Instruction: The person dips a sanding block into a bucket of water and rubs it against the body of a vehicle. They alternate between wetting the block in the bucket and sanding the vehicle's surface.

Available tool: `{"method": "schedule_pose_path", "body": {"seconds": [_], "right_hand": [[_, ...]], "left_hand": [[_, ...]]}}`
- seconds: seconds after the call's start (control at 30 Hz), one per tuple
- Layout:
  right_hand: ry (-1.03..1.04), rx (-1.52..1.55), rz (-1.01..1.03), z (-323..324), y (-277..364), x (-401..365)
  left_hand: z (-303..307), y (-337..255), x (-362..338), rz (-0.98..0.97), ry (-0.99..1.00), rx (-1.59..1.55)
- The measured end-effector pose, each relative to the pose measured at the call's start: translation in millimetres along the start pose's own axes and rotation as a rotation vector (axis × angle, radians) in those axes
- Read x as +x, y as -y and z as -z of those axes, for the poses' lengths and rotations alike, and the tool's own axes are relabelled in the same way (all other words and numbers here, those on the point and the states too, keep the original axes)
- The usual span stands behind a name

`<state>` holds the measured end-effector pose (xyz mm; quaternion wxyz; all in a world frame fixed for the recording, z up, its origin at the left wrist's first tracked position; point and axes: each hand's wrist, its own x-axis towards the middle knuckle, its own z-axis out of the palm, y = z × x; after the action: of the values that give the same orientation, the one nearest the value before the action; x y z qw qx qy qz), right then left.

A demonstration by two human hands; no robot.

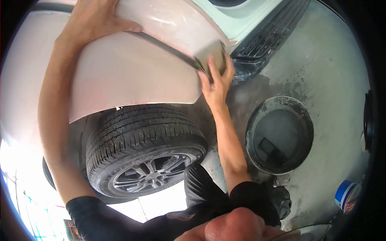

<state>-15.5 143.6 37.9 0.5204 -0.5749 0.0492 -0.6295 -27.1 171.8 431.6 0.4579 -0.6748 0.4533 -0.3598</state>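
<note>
Right forearm between tyre and bucket

Grey floor, round bucket of liquid, blue-and-white container

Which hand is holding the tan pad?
The right hand, near the bucket, grips the tan pad; the left hand rests against the pinkish car panel.

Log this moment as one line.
left hand: on pinkish-beige car panel | right hand: holding flat tan pad against panel | round black bucket: dark rectangular block inside
</note>
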Motion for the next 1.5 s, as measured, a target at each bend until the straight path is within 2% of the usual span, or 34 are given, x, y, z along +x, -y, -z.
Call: {"method": "schedule_pose_path", "body": {"seconds": [0.03, 0.07, 0.13, 0.2, 0.3, 0.37, 0.43, 0.5, 0.53, 0.6, 0.67, 0.77, 0.83, 0.9, 0.97, 1.0, 1.07, 1.17, 1.23, 1.3, 1.4, 1.43, 1.47, 1.5], "right_hand": [[-0.026, 0.046, -0.048, 0, -11, -14], [-0.023, -0.010, -0.004, -2, -6, -2], [-0.013, -0.135, 0.060, -3, 23, 37], [0.075, -0.127, 0.174, -7, 69, 100], [0.034, -0.156, 0.229, -8, 64, 100], [0.040, -0.094, 0.020, 1, 19, 48], [-0.090, 0.136, -0.131, -3, -38, -17], [-0.111, 0.132, -0.146, 0, -30, -9], [-0.131, 0.138, -0.154, -4, -28, -6], [0.020, -0.102, -0.027, 3, 21, 47], [0.069, -0.096, 0.073, -3, 58, 82], [0.080, -0.029, 0.070, 2, 19, 47], [-0.087, 0.146, -0.107, -5, -28, -15], [-0.051, 0.141, -0.221, -9, -55, -59], [-0.065, 0.069, -0.054, -12, -36, -25], [-0.069, 0.026, 0.014, -8, -18, -3], [0.083, -0.153, 0.223, -1, 39, 57], [0.060, -0.014, 0.199, -5, 31, 53], [-0.035, 0.054, -0.016, -6, -8, 0], [-0.107, 0.128, -0.125, -10, -40, -45], [-0.081, 0.098, -0.040, -13, -11, -10], [0.035, -0.078, 0.038, -10, 18, 20], [0.026, -0.059, 0.176, -16, 39, 49], [0.045, -0.073, 0.189, -15, 50, 63]], "left_hand": [[0, 2, 0, 0.006, 0.023, -0.001], [3, 1, -1, 0.024, 0.007, 0.005], [6, -13, -1, 0.042, -0.016, 0.000], [4, -12, 0, 0.010, -0.008, 0.104], [-1, -10, 1, -0.010, 0.010, 0.063], [1, -13, 0, 0.031, -0.017, 0.102], [21, -28, 4, 0.093, 0.041, 0.046], [17, -20, 6, 0.131, 0.119, 0.098], [18, -21, 3, 0.122, 0.072, 0.077], [21, -31, 3, 0.087, 0.022, 0.034], [14, -22, 4, 0.053, 0.022, 0.034], [1, -21, 4, 0.058, 0.009, 0.106], [4, -18, 2, 0.053, -0.024, 0.103], [11, -21, 1, -0.002, -0.052, 0.024], [13, -13, 3, 0.093, 0.086, 0.052], [7, -10, 4, 0.081, 0.081, 0.057], [-10, 2, 2, 0.013, 0.000, 0.066], [-16, -8, -4, 0.033, -0.049, 0.129], [-1, -18, 1, 0.082, -0.030, 0.122], [9, -22, 1, 0.076, -0.007, 0.056], [-8, -3, -1, -0.025, -0.065, 0.024], [-5, -8, 0, 0.000, -0.061, 0.033], [3, -15, 1, 0.018, -0.045, 0.034], [1, -17, 0, 0.014, -0.040, 0.042]]}}
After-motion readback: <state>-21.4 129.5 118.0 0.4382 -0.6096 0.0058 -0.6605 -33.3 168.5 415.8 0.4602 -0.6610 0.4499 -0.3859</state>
